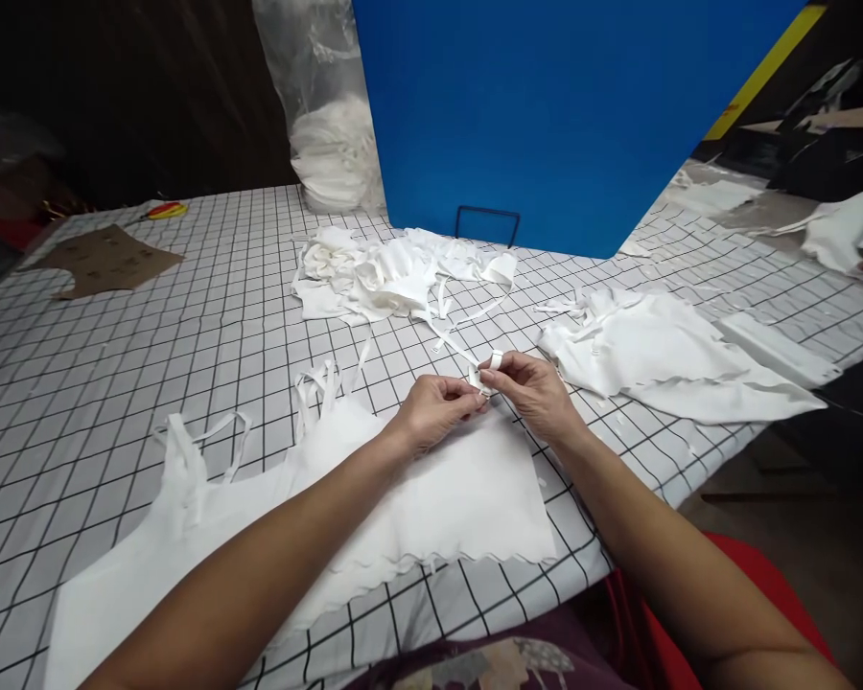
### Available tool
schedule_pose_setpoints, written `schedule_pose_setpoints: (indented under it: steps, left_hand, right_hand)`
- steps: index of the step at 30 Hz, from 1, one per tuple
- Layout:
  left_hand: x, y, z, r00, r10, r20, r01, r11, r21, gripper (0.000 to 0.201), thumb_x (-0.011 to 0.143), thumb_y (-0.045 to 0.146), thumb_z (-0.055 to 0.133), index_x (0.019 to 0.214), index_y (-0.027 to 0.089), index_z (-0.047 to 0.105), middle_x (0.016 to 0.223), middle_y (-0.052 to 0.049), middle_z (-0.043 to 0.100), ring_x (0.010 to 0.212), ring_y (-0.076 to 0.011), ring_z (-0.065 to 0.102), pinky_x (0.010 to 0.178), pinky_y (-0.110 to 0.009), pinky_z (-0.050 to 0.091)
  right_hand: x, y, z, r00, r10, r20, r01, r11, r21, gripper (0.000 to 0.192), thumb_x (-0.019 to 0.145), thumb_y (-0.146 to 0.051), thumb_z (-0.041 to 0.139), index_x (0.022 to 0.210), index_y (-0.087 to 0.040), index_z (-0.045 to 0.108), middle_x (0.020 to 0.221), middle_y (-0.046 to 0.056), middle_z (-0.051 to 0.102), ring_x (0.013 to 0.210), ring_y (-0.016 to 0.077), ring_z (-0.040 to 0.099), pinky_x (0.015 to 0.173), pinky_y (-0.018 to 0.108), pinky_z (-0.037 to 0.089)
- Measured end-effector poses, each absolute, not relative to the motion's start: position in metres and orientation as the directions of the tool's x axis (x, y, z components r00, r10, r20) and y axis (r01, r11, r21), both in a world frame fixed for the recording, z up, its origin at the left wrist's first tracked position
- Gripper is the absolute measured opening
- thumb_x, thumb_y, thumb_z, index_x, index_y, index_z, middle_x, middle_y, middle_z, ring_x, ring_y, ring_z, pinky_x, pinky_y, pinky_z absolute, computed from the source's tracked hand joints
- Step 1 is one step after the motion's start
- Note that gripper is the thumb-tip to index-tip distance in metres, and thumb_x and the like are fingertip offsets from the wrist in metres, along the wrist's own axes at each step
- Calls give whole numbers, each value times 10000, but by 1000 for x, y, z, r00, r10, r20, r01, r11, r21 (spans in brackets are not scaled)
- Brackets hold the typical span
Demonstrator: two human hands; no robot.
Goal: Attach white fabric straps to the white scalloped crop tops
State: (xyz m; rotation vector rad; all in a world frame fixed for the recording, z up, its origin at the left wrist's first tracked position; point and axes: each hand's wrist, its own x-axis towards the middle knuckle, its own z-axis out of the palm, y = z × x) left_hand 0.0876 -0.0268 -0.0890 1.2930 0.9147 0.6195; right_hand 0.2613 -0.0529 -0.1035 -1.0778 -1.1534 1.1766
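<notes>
White table cover with black grid lines [115, 383] lying under blue upright board [561, 115]. Left hand [435, 410] and right hand [536, 388] meeting above flat white fabric garment [438, 498], both pinching narrow white fabric strap [487, 372] between fingertips, other fingers curling in. Strap looping just above hands. Heap of white fabric pieces [395, 273] sitting behind; folded white cloth [662, 359] lying to right.

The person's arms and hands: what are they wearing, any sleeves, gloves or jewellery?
Nothing covers them in the head view. The left arm and right arm are bare as far as they show, with no sleeve edge. The left hand and right hand have no gloves, and no rings, watch or bracelets show.
</notes>
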Motion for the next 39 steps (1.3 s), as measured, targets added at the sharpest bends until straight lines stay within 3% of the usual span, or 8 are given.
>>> schedule_pose_setpoints:
  steps: [11,14,18,21,23,28,34,39]
  left_hand:
    - [77,-27,-93,501,810,-303,235,210,949,150,729,301,722,720,152,733,708,-34,677,625,-107,545,606,-245,422]
    - [74,-26,-89,482,819,-311,288,187,939,157,742,304,697,743,149,727,695,-30,662,605,-108,536,572,-242,402]
    - [69,-24,-75,506,834,-221,452,-38,891,152,765,272,640,690,153,696,640,-13,620,569,-110,496,527,-243,352]
    - [67,-24,-68,545,823,-160,503,-169,848,191,788,297,633,672,156,693,640,-15,624,569,-114,488,528,-253,344]
    - [66,-26,-67,544,825,-153,538,-203,818,195,799,301,629,690,159,705,654,-19,641,577,-122,500,533,-258,348]
    - [60,-34,-73,582,797,-159,575,-265,774,179,833,243,577,755,168,719,699,-25,676,605,-140,539,552,-265,374]
    - [49,-44,-93,634,772,-36,624,-483,614,142,757,273,715,848,176,665,893,-64,684,891,-248,587,762,-360,445]
    - [49,-49,-102,620,782,-66,617,-433,657,106,763,272,713,772,195,641,839,-39,679,901,-252,582,847,-409,432]
  right_hand:
    - [273,-43,-102,-56,997,-48,-98,-53,-994,300,793,-450,765,905,-179,701,918,42,672,818,140,602,779,297,478]
    - [277,-44,-98,-38,997,-62,222,-52,-974,343,833,-514,700,886,-175,687,816,47,653,711,155,563,688,325,459]
    - [273,-52,-90,-48,949,311,683,258,-683,266,893,-456,647,962,-203,694,969,96,672,907,239,561,836,422,437]
    - [266,-58,-87,-383,881,279,650,471,-597,251,972,-381,549,1176,-278,652,1184,79,664,1125,273,508,943,472,379]
    - [264,-59,-87,-478,857,192,626,486,-610,266,994,-380,512,1212,-295,638,1154,67,680,1116,270,506,933,474,361]
    - [268,-59,-92,-487,857,171,658,488,-574,210,962,-391,566,980,-226,695,898,55,676,955,235,522,869,416,347]
    - [268,-72,-101,-435,891,131,627,405,-665,149,951,-322,578,923,-205,665,859,39,680,843,194,538,851,397,376]
    - [264,-82,-114,-364,915,176,594,373,-712,137,945,-303,585,893,-204,665,814,38,660,809,188,533,796,381,404]
